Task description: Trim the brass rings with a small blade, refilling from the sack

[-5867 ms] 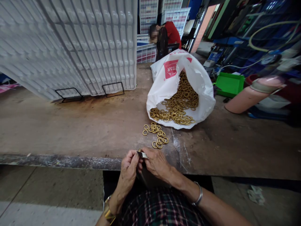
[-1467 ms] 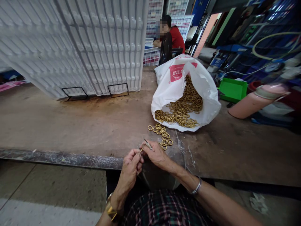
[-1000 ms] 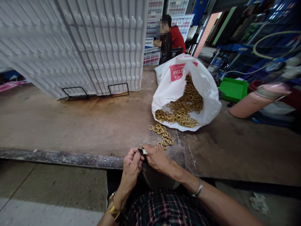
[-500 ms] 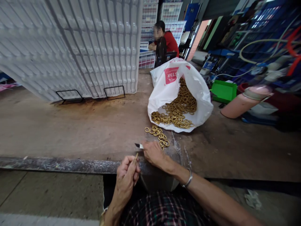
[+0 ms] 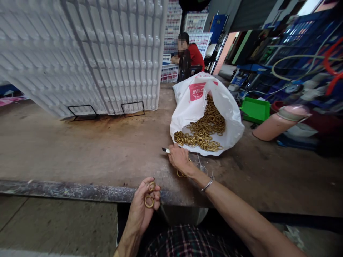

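My left hand (image 5: pixel 143 205) is curled at the near edge of the wooden table (image 5: pixel 80 150), gripping brass rings (image 5: pixel 149 201) between fingers and thumb. My right hand (image 5: pixel 180 159) reaches forward over the small loose pile of brass rings (image 5: pixel 180 174), its fingers closed on a small blade (image 5: pixel 165 150) that sticks out to the left. Just beyond it lies a white plastic bag (image 5: pixel 198 98) on its side, open toward me and spilling several more brass rings (image 5: pixel 205 130).
A tall stack of white moulded trays (image 5: pixel 88 53) stands at the back left on black wire feet. A person in a red shirt (image 5: pixel 191 53) sits beyond the table. A green bin (image 5: pixel 255 110) and a pink cylinder (image 5: pixel 278 121) lie at the right.
My hands have parted: the right hand moved forward with the blade onto the loose rings by the bag, and the left hand drew back to the table edge with rings in it.
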`<state>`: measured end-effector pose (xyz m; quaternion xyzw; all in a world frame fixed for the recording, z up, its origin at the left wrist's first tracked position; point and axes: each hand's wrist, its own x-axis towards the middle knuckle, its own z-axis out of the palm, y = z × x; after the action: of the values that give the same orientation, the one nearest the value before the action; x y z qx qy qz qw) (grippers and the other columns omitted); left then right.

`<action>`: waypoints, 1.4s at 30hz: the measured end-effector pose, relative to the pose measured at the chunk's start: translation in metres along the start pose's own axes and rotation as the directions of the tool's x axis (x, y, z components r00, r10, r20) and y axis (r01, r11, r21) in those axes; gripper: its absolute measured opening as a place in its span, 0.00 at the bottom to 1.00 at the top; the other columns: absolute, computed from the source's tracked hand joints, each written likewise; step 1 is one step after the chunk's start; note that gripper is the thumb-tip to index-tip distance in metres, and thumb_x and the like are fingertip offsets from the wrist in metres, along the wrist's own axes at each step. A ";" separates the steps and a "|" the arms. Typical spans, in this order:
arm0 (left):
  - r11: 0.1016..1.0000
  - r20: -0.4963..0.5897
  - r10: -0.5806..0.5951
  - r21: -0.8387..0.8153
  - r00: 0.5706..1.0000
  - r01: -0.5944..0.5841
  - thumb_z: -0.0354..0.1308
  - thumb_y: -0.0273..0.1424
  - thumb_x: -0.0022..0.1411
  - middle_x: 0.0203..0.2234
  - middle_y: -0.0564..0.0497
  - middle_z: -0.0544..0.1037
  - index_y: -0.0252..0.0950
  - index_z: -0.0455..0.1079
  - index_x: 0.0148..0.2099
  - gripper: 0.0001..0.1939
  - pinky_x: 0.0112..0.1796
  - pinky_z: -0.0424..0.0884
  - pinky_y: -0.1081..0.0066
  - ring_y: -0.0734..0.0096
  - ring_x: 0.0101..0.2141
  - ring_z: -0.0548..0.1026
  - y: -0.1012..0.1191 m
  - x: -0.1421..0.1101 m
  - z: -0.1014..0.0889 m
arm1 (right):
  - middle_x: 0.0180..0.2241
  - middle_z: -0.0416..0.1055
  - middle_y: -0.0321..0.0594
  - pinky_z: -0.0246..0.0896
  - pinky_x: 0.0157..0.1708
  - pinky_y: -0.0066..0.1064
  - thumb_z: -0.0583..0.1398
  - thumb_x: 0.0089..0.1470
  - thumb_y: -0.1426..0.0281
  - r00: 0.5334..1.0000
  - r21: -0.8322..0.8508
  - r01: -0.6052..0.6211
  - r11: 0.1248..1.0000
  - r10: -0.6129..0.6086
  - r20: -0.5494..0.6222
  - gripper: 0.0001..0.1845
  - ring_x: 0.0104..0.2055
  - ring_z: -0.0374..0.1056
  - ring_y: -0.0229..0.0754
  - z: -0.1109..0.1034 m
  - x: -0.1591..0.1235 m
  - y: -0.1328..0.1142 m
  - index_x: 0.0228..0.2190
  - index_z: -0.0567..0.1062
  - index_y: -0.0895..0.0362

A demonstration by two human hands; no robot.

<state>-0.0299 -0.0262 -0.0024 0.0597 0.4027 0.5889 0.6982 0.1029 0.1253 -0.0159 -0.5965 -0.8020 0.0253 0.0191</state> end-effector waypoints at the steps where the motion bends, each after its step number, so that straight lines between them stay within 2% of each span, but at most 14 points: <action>1: 0.999 0.006 -0.025 -0.031 1.000 0.025 0.64 0.33 0.45 0.23 0.53 0.72 0.35 0.67 0.36 0.15 0.17 0.57 0.80 0.79 0.20 0.67 0.001 0.001 -0.001 | 0.39 0.66 0.48 0.56 0.30 0.31 0.47 0.58 0.68 1.000 0.011 -0.001 1.000 0.001 0.005 0.14 0.34 0.67 0.44 0.000 0.000 -0.001 0.40 0.67 0.60; 4: 0.991 0.023 -0.078 -0.110 0.997 0.080 0.63 0.32 0.47 0.24 0.51 0.72 0.32 0.68 0.30 0.10 0.19 0.58 0.80 0.78 0.23 0.68 0.003 0.003 -0.003 | 0.39 0.65 0.48 0.55 0.30 0.30 0.47 0.57 0.69 1.000 0.044 -0.002 0.999 0.002 0.020 0.13 0.34 0.66 0.43 -0.005 0.001 -0.004 0.39 0.67 0.60; 8: 0.988 -0.029 -0.089 -0.128 0.996 0.084 0.63 0.30 0.47 0.26 0.48 0.73 0.31 0.63 0.22 0.12 0.19 0.60 0.80 0.76 0.25 0.70 0.005 0.007 -0.002 | 0.40 0.64 0.46 0.54 0.28 0.30 0.47 0.57 0.71 0.999 0.051 -0.004 0.999 0.002 0.040 0.13 0.32 0.66 0.41 -0.013 -0.001 -0.011 0.43 0.65 0.58; 11: 0.994 -0.048 -0.054 -0.098 0.997 0.049 0.64 0.30 0.46 0.24 0.51 0.71 0.32 0.62 0.24 0.12 0.18 0.58 0.81 0.78 0.24 0.69 0.005 0.010 0.000 | 0.38 0.65 0.44 0.53 0.28 0.30 0.48 0.56 0.71 0.998 0.046 0.028 0.999 -0.030 0.053 0.13 0.31 0.66 0.41 -0.014 -0.005 -0.014 0.42 0.65 0.56; 14: 0.999 -0.042 0.045 0.026 0.998 -0.044 0.65 0.35 0.45 0.21 0.56 0.68 0.34 0.62 0.30 0.15 0.16 0.55 0.82 0.80 0.20 0.66 0.004 0.012 0.003 | 0.37 0.66 0.41 0.53 0.30 0.29 0.50 0.53 0.73 0.989 0.120 0.140 0.983 -0.145 0.032 0.12 0.33 0.65 0.40 -0.012 -0.013 -0.014 0.40 0.66 0.55; 16: 0.982 -0.062 0.133 0.144 0.989 -0.123 0.65 0.38 0.45 0.20 0.58 0.67 0.35 0.62 0.35 0.19 0.15 0.56 0.82 0.81 0.18 0.65 0.005 0.013 0.005 | 0.36 0.67 0.40 0.53 0.33 0.28 0.51 0.52 0.75 0.971 0.236 0.235 0.943 -0.239 -0.012 0.12 0.35 0.64 0.40 -0.010 -0.022 -0.013 0.38 0.68 0.55; 19: 0.935 -0.085 0.233 0.294 0.969 -0.199 0.64 0.42 0.45 0.19 0.59 0.67 0.36 0.61 0.41 0.24 0.15 0.57 0.81 0.80 0.18 0.63 0.004 0.016 0.008 | 0.34 0.68 0.40 0.53 0.36 0.26 0.51 0.52 0.76 0.937 0.453 0.344 0.823 -0.331 -0.110 0.11 0.37 0.63 0.39 -0.008 -0.039 -0.016 0.37 0.69 0.57; 23: 0.875 -0.052 0.224 0.451 0.973 -0.177 0.60 0.45 0.48 0.18 0.59 0.65 0.35 0.63 0.40 0.22 0.14 0.55 0.81 0.82 0.15 0.60 0.001 0.018 0.007 | 0.30 0.68 0.38 0.53 0.35 0.26 0.52 0.51 0.77 0.921 0.649 0.377 0.661 -0.341 -0.188 0.08 0.34 0.62 0.37 -0.009 -0.057 -0.022 0.32 0.70 0.57; 26: 0.838 -0.027 0.214 0.519 0.976 -0.169 0.59 0.45 0.50 0.16 0.60 0.63 0.35 0.64 0.35 0.19 0.14 0.52 0.81 0.83 0.14 0.58 -0.003 0.018 0.004 | 0.28 0.66 0.36 0.52 0.32 0.25 0.53 0.50 0.77 0.932 0.731 0.339 0.593 -0.316 -0.176 0.07 0.32 0.61 0.36 -0.008 -0.064 -0.026 0.31 0.69 0.57; 30: 0.766 -0.019 0.283 0.605 0.959 -0.214 0.57 0.44 0.52 0.15 0.60 0.61 0.35 0.64 0.32 0.17 0.15 0.51 0.80 0.83 0.15 0.56 -0.005 0.019 0.002 | 0.24 0.64 0.32 0.49 0.27 0.24 0.53 0.52 0.71 0.973 0.823 0.180 0.539 -0.220 -0.069 0.06 0.26 0.58 0.34 -0.008 -0.066 -0.028 0.29 0.69 0.58; 33: 0.651 0.029 0.394 0.697 0.919 -0.301 0.55 0.41 0.54 0.15 0.60 0.60 0.34 0.65 0.32 0.14 0.18 0.54 0.79 0.81 0.16 0.57 -0.007 0.020 0.003 | 0.20 0.61 0.30 0.47 0.24 0.24 0.51 0.54 0.67 0.986 0.864 0.046 0.502 -0.160 0.041 0.11 0.23 0.55 0.33 -0.011 -0.067 -0.028 0.25 0.68 0.58; 37: 0.489 0.133 0.500 0.772 0.856 -0.406 0.54 0.39 0.55 0.17 0.57 0.65 0.34 0.68 0.31 0.13 0.22 0.57 0.77 0.79 0.19 0.61 -0.008 0.019 0.006 | 0.17 0.58 0.30 0.46 0.22 0.24 0.50 0.54 0.64 0.969 0.903 -0.058 0.427 -0.192 0.153 0.16 0.21 0.53 0.32 -0.014 -0.069 -0.028 0.19 0.64 0.58; 39: 0.523 0.116 0.464 0.764 0.878 -0.378 0.53 0.40 0.56 0.17 0.58 0.64 0.34 0.68 0.31 0.13 0.21 0.57 0.78 0.79 0.18 0.60 -0.008 0.017 0.007 | 0.17 0.57 0.30 0.46 0.22 0.24 0.50 0.53 0.64 0.966 0.919 -0.076 0.388 -0.200 0.164 0.16 0.21 0.53 0.32 -0.013 -0.070 -0.028 0.18 0.64 0.58; 42: 0.657 0.055 0.328 0.704 0.943 -0.270 0.53 0.43 0.55 0.16 0.59 0.62 0.35 0.65 0.33 0.15 0.17 0.54 0.79 0.82 0.15 0.57 -0.008 0.015 0.007 | 0.17 0.54 0.28 0.44 0.21 0.23 0.52 0.51 0.65 0.975 0.921 -0.075 0.381 -0.164 0.148 0.14 0.21 0.50 0.31 -0.011 -0.070 -0.030 0.18 0.63 0.58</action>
<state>-0.0197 -0.0126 -0.0095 0.3633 0.6070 0.4996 0.5000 0.0955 0.0498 -0.0033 -0.4566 -0.6648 0.5302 0.2615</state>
